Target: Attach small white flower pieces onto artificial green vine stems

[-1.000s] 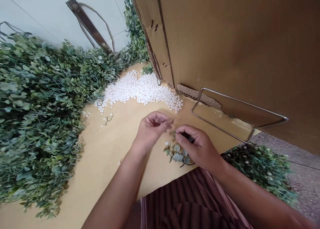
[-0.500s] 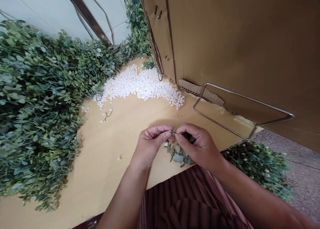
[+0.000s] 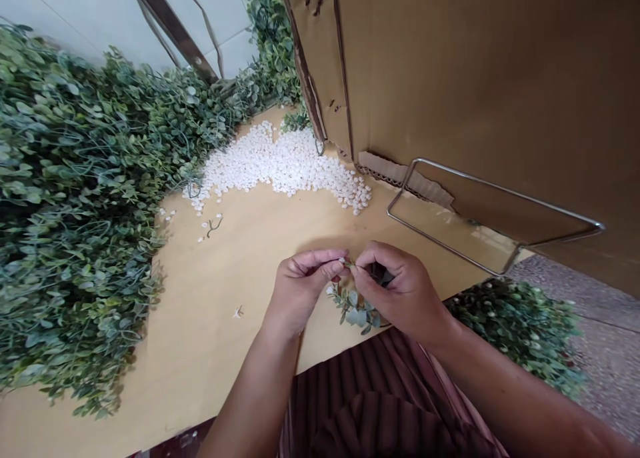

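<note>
Fingertip to fingertip, my two hands meet above the tan board. My left hand [image 3: 303, 288] is closed in a pinch on a small white bead-like piece [image 3: 342, 261], mostly covered by thumb and forefinger. Just beside it, my right hand [image 3: 400, 288] pinches the thin green stem end of an artificial leafy sprig [image 3: 356, 313]. The sprig's grey-green leaves hang below the fingers, with a white bead at its left tip. Whether the stem end touches the piece in my left hand I cannot tell. Beyond the hands lies a heap of small white beads [image 3: 280, 161].
Artificial greenery [image 3: 75, 198] is piled along the left, and another leafy bunch [image 3: 525, 331] lies at lower right. A large cardboard box [image 3: 475, 78] stands at right, with a bent metal wire frame [image 3: 450, 248] before it. Small scraps lie on the tan board [image 3: 200, 351].
The fingertips have drawn slightly apart, showing a bit more of the stem between them. The view has shifted a little; both hands keep their pinch.
</note>
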The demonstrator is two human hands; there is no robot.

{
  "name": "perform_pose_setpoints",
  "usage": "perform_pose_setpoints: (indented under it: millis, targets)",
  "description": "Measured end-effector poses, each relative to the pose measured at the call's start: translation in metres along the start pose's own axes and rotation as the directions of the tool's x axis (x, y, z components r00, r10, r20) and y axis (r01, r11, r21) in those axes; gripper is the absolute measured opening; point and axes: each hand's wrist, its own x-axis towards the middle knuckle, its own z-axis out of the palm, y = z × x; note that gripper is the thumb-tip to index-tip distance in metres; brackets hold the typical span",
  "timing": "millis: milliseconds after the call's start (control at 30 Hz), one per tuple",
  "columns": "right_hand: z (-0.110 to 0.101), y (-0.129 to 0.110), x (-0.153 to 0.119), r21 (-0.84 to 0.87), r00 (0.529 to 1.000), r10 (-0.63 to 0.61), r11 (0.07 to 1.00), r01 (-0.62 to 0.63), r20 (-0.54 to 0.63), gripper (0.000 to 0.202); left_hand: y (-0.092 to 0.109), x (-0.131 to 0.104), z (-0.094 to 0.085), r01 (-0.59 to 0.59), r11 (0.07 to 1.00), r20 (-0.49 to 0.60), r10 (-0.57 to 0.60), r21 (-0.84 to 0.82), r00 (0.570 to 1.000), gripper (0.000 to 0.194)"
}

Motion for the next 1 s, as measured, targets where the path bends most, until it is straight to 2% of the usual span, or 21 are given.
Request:
perform_pose_setpoints:
  millis: [200, 1000]
  targets:
    - [0.0006, -0.0001, -0.0017, -0.034, 1.000, 0.002, 0.999, -0.002, -0.002, 0.016, -0.0001, -0.0009, 0.0018, -0.026, 0.999, -0.035, 0.027, 0.037, 0.999, 0.020]
    - [-0.0007, -0.0002, -0.0008, -0.067, 1.000, 0.003, 0.998, -0.003, -0.006, 0.015, 0.0011, -0.0010, 0.0008, -0.042, 0.996, -0.010, 0.043, 0.083, 0.999, 0.018]
